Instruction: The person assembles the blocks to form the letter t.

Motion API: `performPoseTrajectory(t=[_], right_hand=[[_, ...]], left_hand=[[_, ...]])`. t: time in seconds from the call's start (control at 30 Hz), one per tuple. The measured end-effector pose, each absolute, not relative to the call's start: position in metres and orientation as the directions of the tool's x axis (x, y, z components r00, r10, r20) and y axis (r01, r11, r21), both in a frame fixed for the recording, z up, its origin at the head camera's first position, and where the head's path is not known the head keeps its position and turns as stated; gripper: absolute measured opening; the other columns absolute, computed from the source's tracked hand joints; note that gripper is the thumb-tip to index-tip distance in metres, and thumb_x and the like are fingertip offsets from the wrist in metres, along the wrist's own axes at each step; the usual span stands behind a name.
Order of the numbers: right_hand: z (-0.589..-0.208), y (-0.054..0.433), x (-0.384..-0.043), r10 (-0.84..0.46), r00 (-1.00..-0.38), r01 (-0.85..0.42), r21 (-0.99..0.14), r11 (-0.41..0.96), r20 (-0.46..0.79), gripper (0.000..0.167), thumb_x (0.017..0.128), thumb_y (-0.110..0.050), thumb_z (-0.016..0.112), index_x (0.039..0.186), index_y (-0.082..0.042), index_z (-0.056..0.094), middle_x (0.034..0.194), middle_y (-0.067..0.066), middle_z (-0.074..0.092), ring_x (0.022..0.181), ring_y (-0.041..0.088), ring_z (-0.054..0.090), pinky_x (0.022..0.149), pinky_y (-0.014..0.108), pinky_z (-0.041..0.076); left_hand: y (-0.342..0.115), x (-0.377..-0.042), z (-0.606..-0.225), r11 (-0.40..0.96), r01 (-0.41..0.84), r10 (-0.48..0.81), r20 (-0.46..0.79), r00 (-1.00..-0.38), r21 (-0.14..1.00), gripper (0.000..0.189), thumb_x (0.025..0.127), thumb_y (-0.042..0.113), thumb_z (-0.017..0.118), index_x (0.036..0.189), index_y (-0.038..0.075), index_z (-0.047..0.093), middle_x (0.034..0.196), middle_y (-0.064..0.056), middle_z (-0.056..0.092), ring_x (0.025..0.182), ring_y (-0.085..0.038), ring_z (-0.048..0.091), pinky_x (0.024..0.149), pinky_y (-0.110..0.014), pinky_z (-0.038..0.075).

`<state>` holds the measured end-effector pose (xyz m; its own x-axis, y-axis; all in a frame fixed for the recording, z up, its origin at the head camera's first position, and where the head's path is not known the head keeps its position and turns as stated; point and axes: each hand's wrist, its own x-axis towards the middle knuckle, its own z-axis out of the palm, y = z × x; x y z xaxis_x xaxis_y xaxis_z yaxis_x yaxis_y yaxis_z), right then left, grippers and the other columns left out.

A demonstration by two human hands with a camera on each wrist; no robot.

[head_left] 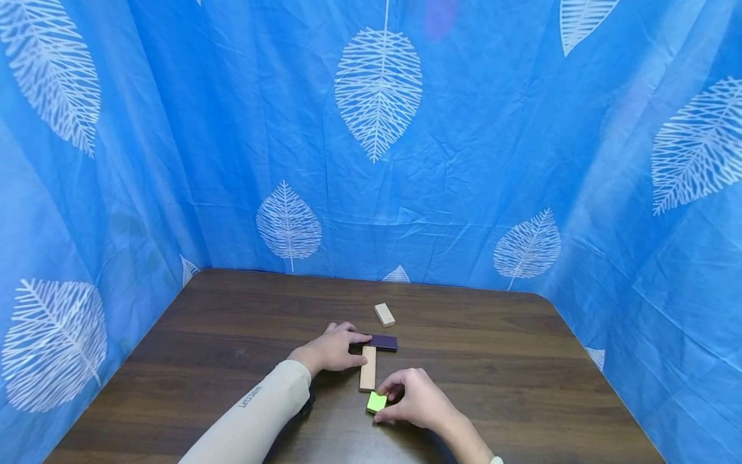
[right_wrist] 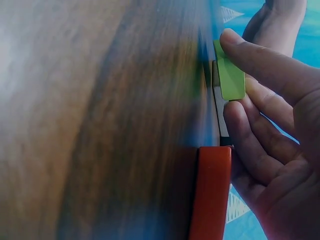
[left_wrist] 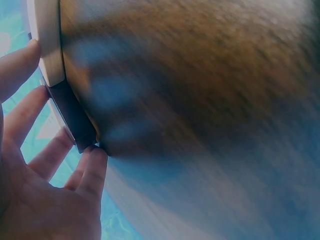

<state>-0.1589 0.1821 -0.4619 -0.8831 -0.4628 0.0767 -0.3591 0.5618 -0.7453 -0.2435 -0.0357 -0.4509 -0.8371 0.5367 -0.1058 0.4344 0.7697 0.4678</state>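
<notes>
Well in from the worktop's (head_left: 522, 393) far edge, your right hand (head_left: 422, 399) is pinching the lime block (head_left: 377, 403) across opposite sides, likely for control; your left hand (head_left: 329, 351), fingers spread wide, is touching the dark block (head_left: 385, 343) and long pale block (head_left: 368, 379), apparently steadying both.

Lime-green block (head_left: 377, 403); pale plank (head_left: 368, 370); dark-purple bar (head_left: 386, 343); curtain (head_left: 464, 161) — blue, white leaf print; tabletop (head_left: 232, 348) — brown, grained.
</notes>
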Motion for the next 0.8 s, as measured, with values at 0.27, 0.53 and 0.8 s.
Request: performPoseTrajectory(t=[0.27, 0.53, 0.8], right_hand=[[-0.463, 0.179, -0.158, -0.445, -0.892, -0.351, -0.749, 0.562, 0.084, 0.030, 0.066, -0.020, 0.096, 0.087, -0.011, 0.077, 0.075, -0.012, 0.065, 0.071, 0.003, 0.061, 0.066, 0.022, 0.051], [-0.464, 0.174, -0.158, -0.441, -0.894, -0.348, -0.742, 0.573, 0.079, 0.030, 0.067, -0.021, 0.096, 0.087, -0.011, 0.076, 0.076, -0.012, 0.065, 0.071, 0.002, 0.060, 0.066, 0.022, 0.051], [-0.465, 0.171, -0.158, -0.446, -0.890, -0.363, -0.731, 0.578, 0.090, 0.029, 0.067, -0.020, 0.096, 0.086, -0.011, 0.076, 0.075, -0.013, 0.064, 0.069, 0.001, 0.060, 0.064, 0.021, 0.051]], left_hand=[[-0.036, -0.244, -0.451, 0.768, 0.436, 0.538, -0.104, -0.836, 0.469, 0.050, 0.093, 0.038, 0.072, 0.140, 0.023, 0.063, 0.140, -0.012, 0.051, 0.124, -0.035, 0.043, 0.100, -0.055, 0.043], [-0.037, -0.244, -0.450, 0.777, 0.427, 0.529, -0.111, -0.841, 0.463, 0.050, 0.093, 0.040, 0.071, 0.140, 0.025, 0.063, 0.141, -0.012, 0.050, 0.125, -0.035, 0.043, 0.100, -0.056, 0.043], [-0.037, -0.243, -0.451, 0.776, 0.425, 0.527, -0.111, -0.843, 0.466, 0.050, 0.093, 0.038, 0.073, 0.139, 0.024, 0.063, 0.141, -0.012, 0.050, 0.125, -0.036, 0.043, 0.100, -0.056, 0.043]])
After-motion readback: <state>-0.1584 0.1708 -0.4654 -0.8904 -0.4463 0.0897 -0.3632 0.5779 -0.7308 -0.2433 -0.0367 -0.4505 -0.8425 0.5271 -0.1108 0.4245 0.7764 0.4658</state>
